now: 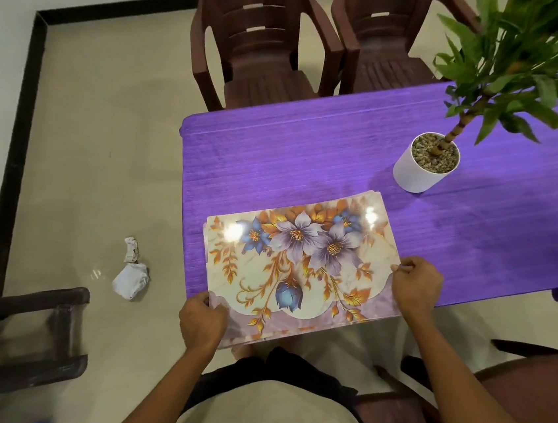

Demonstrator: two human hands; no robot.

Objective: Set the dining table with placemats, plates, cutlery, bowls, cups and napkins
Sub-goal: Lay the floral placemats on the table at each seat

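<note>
A stack of glossy rectangular placemats printed with purple and blue flowers and orange leaves (294, 264) lies at the near corner of the purple-covered surface (311, 152), its near edge overhanging the surface edge toward the person. Offset edges at the far corner show more than one mat in the stack.

The left hand (202, 324) holds the near-left corner of the stack, its grip pinching the mats with the thumb on top. The right hand (416, 287) holds the right edge, its grip pinching that edge between thumb and fingertips.

A white cylindrical pot filled with gravel, holding a green leafy plant (425, 166), stands on the surface, well apart from the stack. Two dark brown plastic armchairs (264, 44) stand at the far side. Crumpled white paper (131, 273) lies on the beige tiled floor (104, 158).
</note>
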